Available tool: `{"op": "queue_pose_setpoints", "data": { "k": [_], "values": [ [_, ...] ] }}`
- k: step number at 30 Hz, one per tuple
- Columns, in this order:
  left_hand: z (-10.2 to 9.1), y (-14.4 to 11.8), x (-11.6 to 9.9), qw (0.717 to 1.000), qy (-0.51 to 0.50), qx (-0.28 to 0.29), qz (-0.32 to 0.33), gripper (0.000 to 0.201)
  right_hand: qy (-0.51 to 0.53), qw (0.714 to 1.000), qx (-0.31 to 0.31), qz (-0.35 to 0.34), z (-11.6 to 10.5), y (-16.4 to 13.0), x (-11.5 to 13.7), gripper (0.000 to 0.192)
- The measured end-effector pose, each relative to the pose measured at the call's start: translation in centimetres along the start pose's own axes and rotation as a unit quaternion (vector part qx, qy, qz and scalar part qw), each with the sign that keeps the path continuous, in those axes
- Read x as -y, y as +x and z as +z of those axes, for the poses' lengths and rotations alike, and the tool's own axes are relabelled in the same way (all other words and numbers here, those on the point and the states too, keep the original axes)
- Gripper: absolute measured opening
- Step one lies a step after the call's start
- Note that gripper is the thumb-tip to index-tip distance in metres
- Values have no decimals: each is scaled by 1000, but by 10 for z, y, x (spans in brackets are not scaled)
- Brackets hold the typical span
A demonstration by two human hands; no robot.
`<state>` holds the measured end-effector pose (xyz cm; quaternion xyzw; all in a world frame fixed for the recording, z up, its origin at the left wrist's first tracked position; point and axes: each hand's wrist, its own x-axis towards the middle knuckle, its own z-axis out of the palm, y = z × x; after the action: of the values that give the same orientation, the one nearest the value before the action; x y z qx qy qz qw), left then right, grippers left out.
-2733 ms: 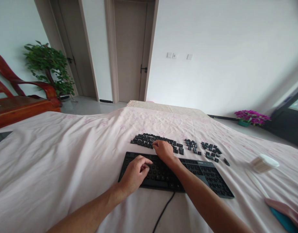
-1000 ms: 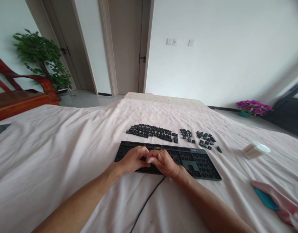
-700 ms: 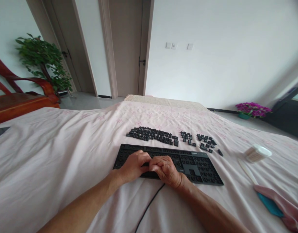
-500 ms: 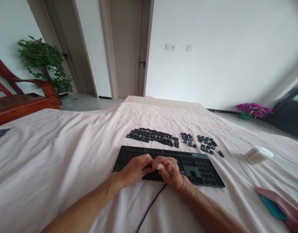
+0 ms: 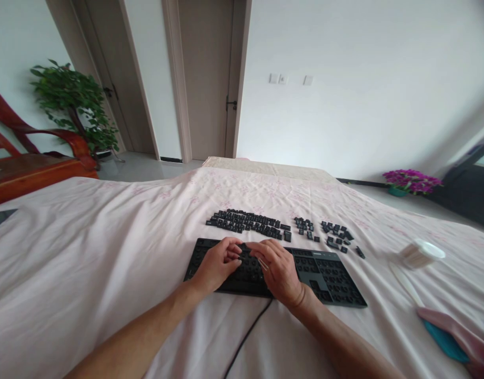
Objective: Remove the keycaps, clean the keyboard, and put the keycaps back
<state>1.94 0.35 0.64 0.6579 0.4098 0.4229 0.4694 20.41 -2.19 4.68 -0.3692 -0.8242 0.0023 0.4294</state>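
Note:
A black keyboard with its keycaps off lies on the pink cloth, its bare key positions showing. My left hand is over its left part, fingers loosely curled and apart from the thumb, with nothing visible in them. Beside it, my right hand is closed around a thin pale stick that looks like a cotton swab. Its fingertips point toward the left hand, above the keys. Loose black keycaps lie in rows behind the keyboard, with smaller groups of keycaps further right.
To the right stand a round clear tub of white sticks and a white-handled brush, near a pink and teal cloth. A black cable runs toward me. A wooden chair stands at the left.
My hands have come apart from each other, and their fingers have loosened and lifted. The thin stick now points down from my right hand. The keyboard and keycaps look unmoved.

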Motion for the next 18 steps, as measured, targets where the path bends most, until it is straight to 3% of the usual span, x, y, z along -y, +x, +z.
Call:
{"op": "queue_pose_setpoints", "data": {
  "k": [6,12,18],
  "values": [
    [-1,1,2,999,-49,-8,1,45,-69,980,128,138,10,3,1,17],
    [0,0,0,999,-30,-15,-3,46,-86,961,165,202,11,7,3,16],
    [0,0,-2,999,34,-35,0,37,-88,939,156,293,9,30,-31,15]
  ]
}}
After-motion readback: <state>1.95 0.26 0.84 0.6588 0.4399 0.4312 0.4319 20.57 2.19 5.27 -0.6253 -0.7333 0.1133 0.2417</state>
